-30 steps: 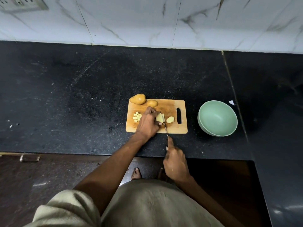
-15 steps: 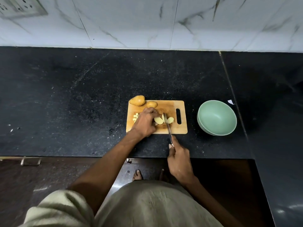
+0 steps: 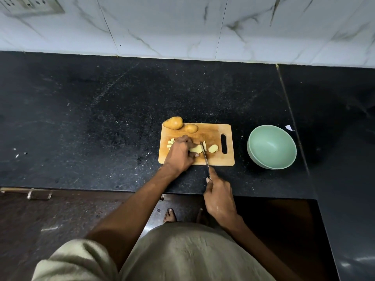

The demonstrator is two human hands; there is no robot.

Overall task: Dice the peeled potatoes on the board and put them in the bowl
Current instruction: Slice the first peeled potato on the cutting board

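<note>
- Left hand (image 3: 179,154) curled its grip over a potato piece (image 3: 196,149) mid-board (image 3: 215,159)
- Right hand (image 3: 220,196) gripped the knife (image 3: 205,156), blade at that piece
- Green bowl (image 3: 272,147) stood beside the board, towards the bench's right edge

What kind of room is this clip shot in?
Most likely a home kitchen: a dark stone counter against a marble-look tiled wall, with potatoes on a cutting board beside a green bowl.
</note>
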